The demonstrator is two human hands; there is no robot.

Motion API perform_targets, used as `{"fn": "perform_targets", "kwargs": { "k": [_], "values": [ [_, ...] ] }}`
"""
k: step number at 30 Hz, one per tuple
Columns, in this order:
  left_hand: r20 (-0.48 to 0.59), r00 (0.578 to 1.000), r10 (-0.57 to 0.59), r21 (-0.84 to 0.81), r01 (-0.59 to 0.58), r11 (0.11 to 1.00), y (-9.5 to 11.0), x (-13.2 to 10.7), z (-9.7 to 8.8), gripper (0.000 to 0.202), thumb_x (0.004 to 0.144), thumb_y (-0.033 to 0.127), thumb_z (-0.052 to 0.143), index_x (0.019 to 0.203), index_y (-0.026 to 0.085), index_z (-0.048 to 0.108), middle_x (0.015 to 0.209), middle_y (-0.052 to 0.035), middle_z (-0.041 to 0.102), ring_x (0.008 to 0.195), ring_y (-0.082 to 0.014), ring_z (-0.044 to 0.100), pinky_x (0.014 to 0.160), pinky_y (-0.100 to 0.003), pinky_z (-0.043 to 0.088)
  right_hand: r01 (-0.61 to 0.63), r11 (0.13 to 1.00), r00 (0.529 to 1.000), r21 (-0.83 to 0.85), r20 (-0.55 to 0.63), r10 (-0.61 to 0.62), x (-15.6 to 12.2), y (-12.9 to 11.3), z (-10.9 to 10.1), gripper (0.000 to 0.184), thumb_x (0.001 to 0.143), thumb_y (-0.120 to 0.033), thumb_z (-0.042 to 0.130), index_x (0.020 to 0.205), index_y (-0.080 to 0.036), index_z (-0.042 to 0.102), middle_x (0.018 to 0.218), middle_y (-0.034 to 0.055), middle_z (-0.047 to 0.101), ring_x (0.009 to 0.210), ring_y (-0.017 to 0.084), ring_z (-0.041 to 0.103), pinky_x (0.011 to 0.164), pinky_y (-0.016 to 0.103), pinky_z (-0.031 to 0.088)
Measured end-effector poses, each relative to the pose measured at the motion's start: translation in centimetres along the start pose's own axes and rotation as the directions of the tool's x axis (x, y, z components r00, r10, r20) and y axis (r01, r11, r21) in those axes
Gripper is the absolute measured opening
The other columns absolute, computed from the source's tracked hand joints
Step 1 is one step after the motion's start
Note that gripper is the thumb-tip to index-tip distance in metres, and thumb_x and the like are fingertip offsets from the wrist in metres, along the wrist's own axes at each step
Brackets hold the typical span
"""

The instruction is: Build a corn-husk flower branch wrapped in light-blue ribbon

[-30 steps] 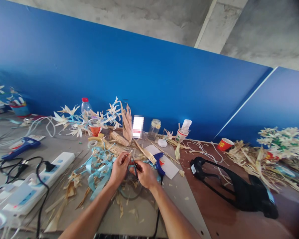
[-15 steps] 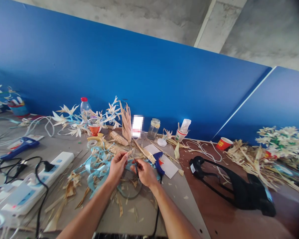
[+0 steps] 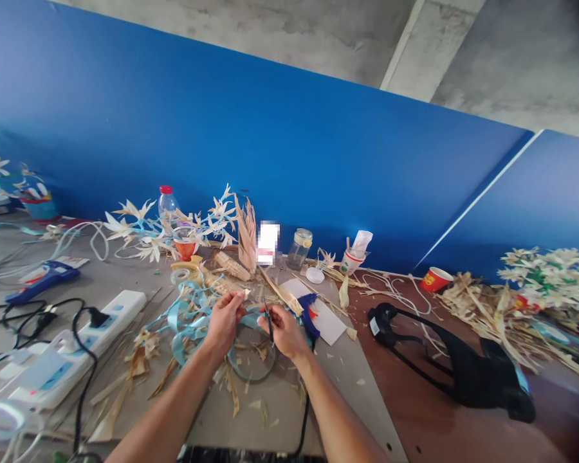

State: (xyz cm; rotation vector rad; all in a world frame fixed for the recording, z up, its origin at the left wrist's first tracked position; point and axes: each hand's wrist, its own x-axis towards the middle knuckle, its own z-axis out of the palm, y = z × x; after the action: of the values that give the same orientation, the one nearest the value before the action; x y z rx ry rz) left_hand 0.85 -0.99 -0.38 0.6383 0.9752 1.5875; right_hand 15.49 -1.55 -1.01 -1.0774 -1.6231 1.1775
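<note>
My left hand (image 3: 226,319) pinches a small pale piece of corn husk (image 3: 246,294) between thumb and fingertips. A short gap to the right, my right hand (image 3: 285,331) is closed around a pair of dark-handled scissors (image 3: 269,316), blades pointing up and away; the blades are too blurred to tell whether they are apart. Light blue ribbon (image 3: 176,321) lies tangled left of my left hand. Behind the hands rest a dried corn cob (image 3: 232,265) and upright husk leaves (image 3: 246,235). A blue glue gun (image 3: 309,316) is just right of my right hand.
A white power strip (image 3: 91,350) with black cables lies at left. White husk flowers (image 3: 147,247) stand at the back near a red-capped bottle (image 3: 167,200). A glass jar (image 3: 299,249), a paper cup (image 3: 435,279) and a black strapped headset (image 3: 463,366) are to the right.
My left hand has drawn slightly left, taking the husk piece away from the scissors. My right hand has shifted a little right, so the gap between the hands is wider.
</note>
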Motion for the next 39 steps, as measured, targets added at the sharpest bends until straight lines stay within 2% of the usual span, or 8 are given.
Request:
{"fn": "perform_targets", "kwargs": {
  "k": [3,8,12,15,19,25,32,39],
  "values": [
    [0.019,0.998,0.058,0.138,-0.06,0.989,-0.4,0.1,0.0,0.032,0.059,0.042,0.074,0.065,0.016,0.056,0.047,0.0076,0.042,0.043,-0.0046,0.033,0.046,-0.019,0.03,-0.021,0.983,0.998,0.184,-0.06,0.033,0.2,-0.3,-0.2,0.035,0.066,-0.04,0.068,0.093,-0.02,0.057,0.072,-0.0012,0.057,0.065,0.014,0.053,0.062,0.026,0.044],
    [0.11,0.989,0.096,0.351,-0.129,0.927,-0.9,0.0,0.1,0.031,0.06,0.044,0.072,0.07,0.016,0.062,0.049,0.0058,0.046,0.045,-0.0069,0.036,0.044,-0.019,0.025,0.014,0.945,0.973,0.326,-0.222,0.061,0.6,-0.6,-0.8,0.045,0.064,-0.037,0.069,0.101,-0.02,0.052,0.078,-0.0005,0.061,0.07,0.014,0.057,0.068,0.026,0.045],
    [0.227,0.964,0.135,0.436,-0.224,0.872,-1.2,-0.3,0.4,0.025,0.061,0.04,0.07,0.068,0.016,0.066,0.052,0.0029,0.051,0.049,-0.0087,0.038,0.046,-0.02,0.028,0.003,0.93,0.976,0.369,-0.203,0.078,0.9,-0.4,-1.0,0.048,0.062,-0.038,0.07,0.102,-0.02,0.05,0.079,0.0002,0.063,0.069,0.014,0.059,0.066,0.027,0.046],
    [0.261,0.955,0.142,0.45,-0.251,0.857,-1.3,-0.5,0.5,0.024,0.061,0.038,0.07,0.068,0.016,0.067,0.056,0.0011,0.055,0.052,-0.0095,0.042,0.048,-0.021,0.031,-0.031,0.934,0.982,0.357,-0.165,0.096,1.0,-0.1,-0.9,0.048,0.057,-0.036,0.072,0.097,-0.019,0.052,0.07,-0.0021,0.061,0.063,0.013,0.057,0.061,0.026,0.045],
    [0.222,0.973,0.057,0.428,-0.15,0.891,-1.2,-0.5,0.5,0.03,0.061,0.041,0.071,0.074,0.015,0.065,0.049,0.0043,0.049,0.044,-0.0076,0.038,0.043,-0.02,0.027,-0.022,0.935,0.967,0.354,-0.229,0.109,1.1,-0.1,-0.8,0.043,0.057,-0.031,0.072,0.093,-0.018,0.053,0.066,-0.0046,0.057,0.06,0.011,0.053,0.06,0.024,0.043],
    [0.216,0.976,-0.035,0.284,-0.028,0.958,-0.9,-0.5,0.5,0.032,0.059,0.04,0.075,0.073,0.016,0.06,0.059,0.0036,0.054,0.049,-0.0069,0.045,0.049,-0.02,0.035,0.001,0.918,0.957,0.396,-0.265,0.114,1.2,0.0,-1.0,0.042,0.057,-0.03,0.071,0.093,-0.018,0.052,0.069,-0.0045,0.057,0.06,0.01,0.053,0.062,0.024,0.044],
    [0.174,0.985,-0.004,0.265,-0.043,0.963,-1.2,-0.4,0.4,0.032,0.064,0.044,0.07,0.064,0.016,0.053,0.053,0.0053,0.047,0.048,-0.0068,0.042,0.049,-0.02,0.032,0.01,0.958,0.971,0.288,-0.231,0.059,1.0,-0.3,-0.5,0.043,0.058,-0.034,0.072,0.093,-0.019,0.053,0.066,-0.0035,0.056,0.061,0.012,0.055,0.063,0.026,0.047],
    [0.003,0.999,0.033,0.141,-0.033,0.989,-0.7,0.3,-0.2,0.032,0.062,0.043,0.071,0.068,0.017,0.054,0.052,0.0059,0.048,0.048,-0.0078,0.045,0.053,-0.022,0.039,0.013,0.966,0.985,0.257,-0.168,0.032,0.6,-0.4,-0.9,0.041,0.06,-0.031,0.072,0.094,-0.018,0.054,0.068,-0.0042,0.055,0.061,0.011,0.054,0.063,0.025,0.047]
  ]
}}
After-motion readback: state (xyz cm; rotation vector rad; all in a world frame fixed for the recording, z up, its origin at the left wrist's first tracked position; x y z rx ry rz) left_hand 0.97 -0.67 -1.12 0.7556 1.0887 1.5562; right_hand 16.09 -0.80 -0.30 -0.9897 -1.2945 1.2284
